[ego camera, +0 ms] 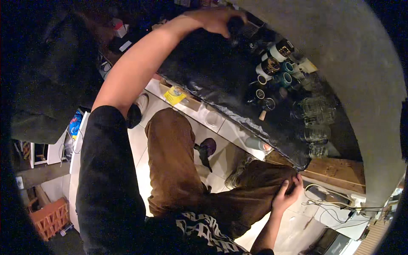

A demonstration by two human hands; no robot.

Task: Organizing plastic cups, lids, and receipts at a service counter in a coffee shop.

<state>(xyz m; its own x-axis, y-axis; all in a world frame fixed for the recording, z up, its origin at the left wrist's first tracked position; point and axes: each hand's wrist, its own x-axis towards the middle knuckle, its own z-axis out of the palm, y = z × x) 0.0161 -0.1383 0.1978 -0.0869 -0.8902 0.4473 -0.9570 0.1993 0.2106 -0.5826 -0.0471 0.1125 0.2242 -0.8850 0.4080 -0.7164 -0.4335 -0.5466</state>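
Observation:
My left hand (220, 22) reaches across the far left end of a low table covered in black plastic sheeting (210, 60). Its thumb and fingers are apart, above dark, blurred things that I cannot make out. Low on the right, my right hand (287, 195) rests against my knee in brown trousers (264, 178), fingertips by the table's near corner. On the sheet stand jars with white labels (267, 67), green-rimmed jars (286, 78) and clear glasses (315, 132). A small wooden-handled tool (263, 114) lies closer to me.
A pale curved surface (373, 79) borders the table's far side. Loose cables (338, 204) run at the right, near a wooden board (334, 172). Below the table edge are a yellow packet (174, 95) and a grey cylindrical container (255, 143). An orange crate (51, 216) stands at the left.

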